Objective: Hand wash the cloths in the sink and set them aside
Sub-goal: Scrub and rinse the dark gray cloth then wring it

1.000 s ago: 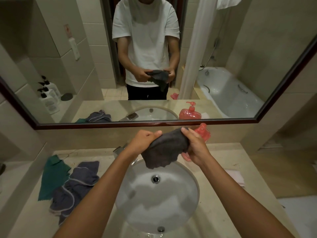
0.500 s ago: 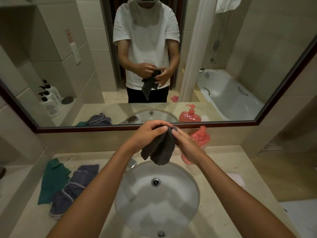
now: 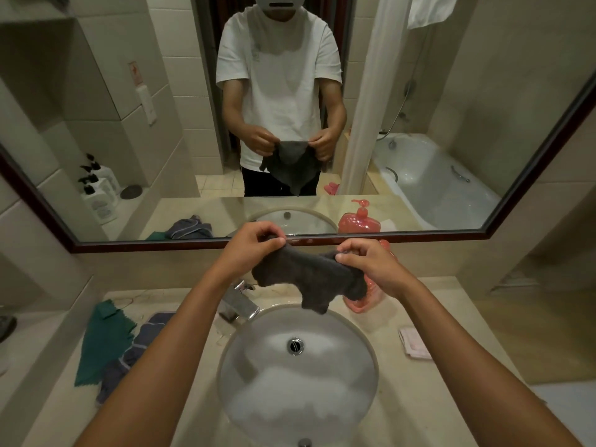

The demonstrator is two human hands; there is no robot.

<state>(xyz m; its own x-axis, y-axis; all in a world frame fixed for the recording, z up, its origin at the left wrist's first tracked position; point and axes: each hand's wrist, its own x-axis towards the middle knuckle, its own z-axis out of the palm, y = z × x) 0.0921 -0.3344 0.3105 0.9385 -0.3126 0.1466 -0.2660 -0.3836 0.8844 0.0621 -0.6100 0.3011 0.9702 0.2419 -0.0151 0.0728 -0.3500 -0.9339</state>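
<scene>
Over the sink [image 3: 367, 346], left hand [image 3: 250, 245] and right hand [image 3: 371, 262] each pinch the cloth [image 3: 309, 279]; keep both grips tight, spread flat before setting aside.

I see a pink soap bottle [image 3: 371, 293] behind the basin on the table [image 3: 451, 317], chrome faucet [image 3: 240, 303] at left, wall mirror [image 3: 483, 124] above, bathtub [image 3: 435, 179] and white pump bottles [image 3: 100, 191] reflected
</scene>
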